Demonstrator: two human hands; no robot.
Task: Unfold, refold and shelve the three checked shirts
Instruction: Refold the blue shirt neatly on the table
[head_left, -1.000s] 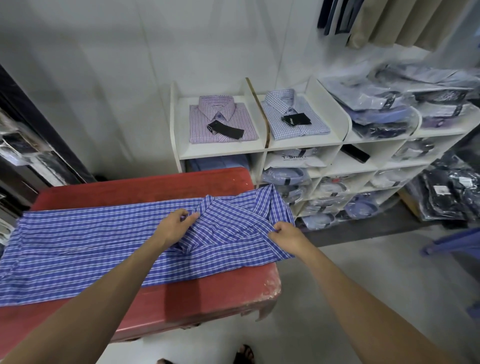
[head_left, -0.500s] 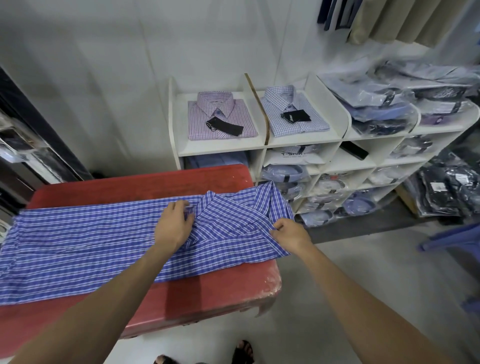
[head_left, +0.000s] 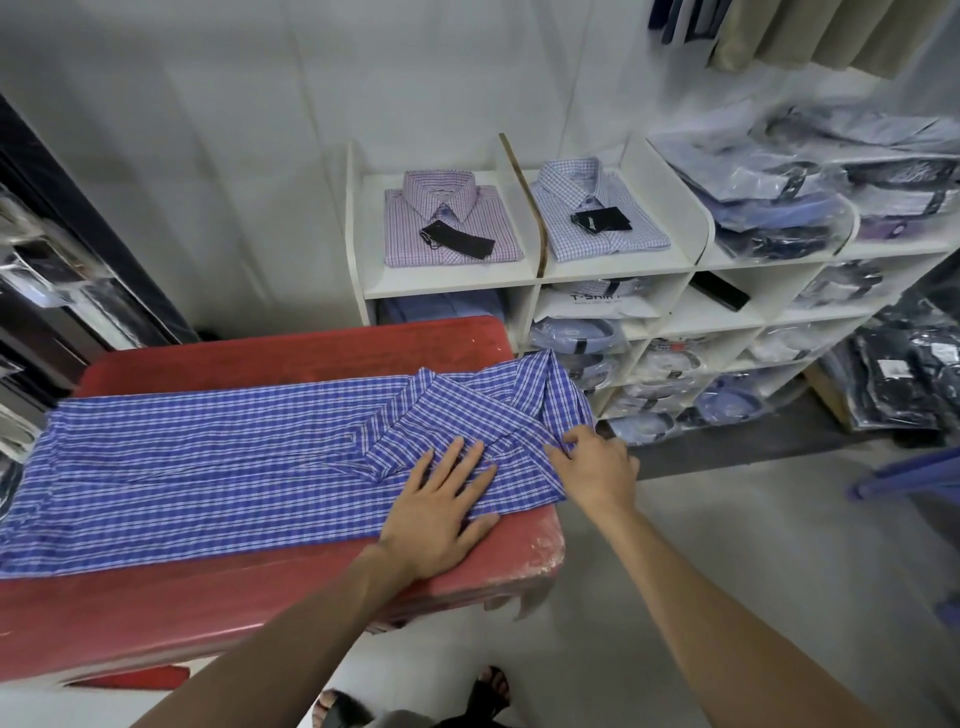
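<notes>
My left hand (head_left: 439, 514) lies flat, palm down, on the blue-and-white checked cotton shirt (head_left: 208, 467), fingers straight and fanned wide, pressing the cloth by the near edge of the red padded table (head_left: 291, 348). The thumb sticks out to the right, its tip on the bare red top. My left forearm comes up from the lower left, wrist just over the table's front edge.

My right hand (head_left: 597, 465) sits at the shirt's right end, knuckles up, fingertips curled in and pinching a fold of the checked fabric just below the collar. That forearm runs in from the lower right, clear of the table.

The blue shirt is spread lengthwise across the table, collar end to the right with a sleeve folded over the body, tail running off left.

Behind, on top of the white cubby shelf (head_left: 519, 273), lie a folded pink checked shirt (head_left: 447, 218) and beside it, past a divider, a folded pale blue checked shirt (head_left: 597, 208), each with a black tag.
</notes>
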